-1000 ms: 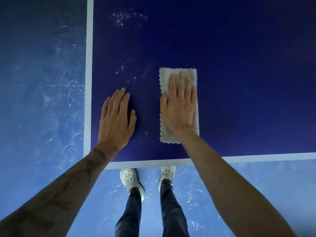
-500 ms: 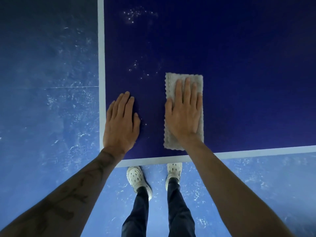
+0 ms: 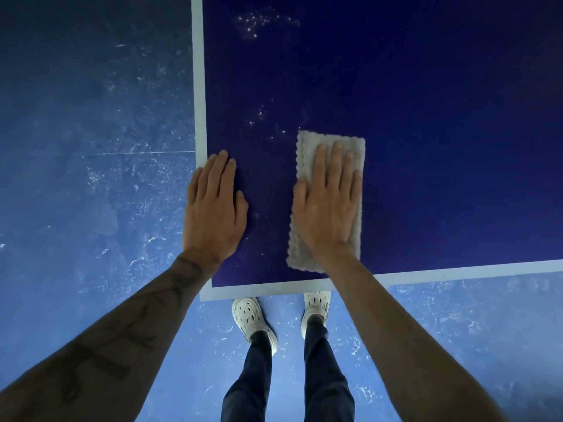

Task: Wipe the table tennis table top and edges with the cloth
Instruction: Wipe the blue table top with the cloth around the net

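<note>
The grey scallop-edged folded cloth [image 3: 297,251] lies near the corner of the dark blue white-bordered bench [image 3: 426,147], pressed flat under the straight-fingered right hand [image 3: 327,205] for wiping, while the flat left hand [image 3: 213,208] beside it braces.

Left hand [image 3: 213,208] and right hand [image 3: 327,205] bare, forearms likewise. Dark line-work tattoos [image 3: 122,339] run along the left forearm. Dark navy full-length trousers [image 3: 253,388]. White moulded clog shoes [image 3: 251,318] with small vent holes.

Sports hall: table tennis table [image 3: 426,117]
</note>
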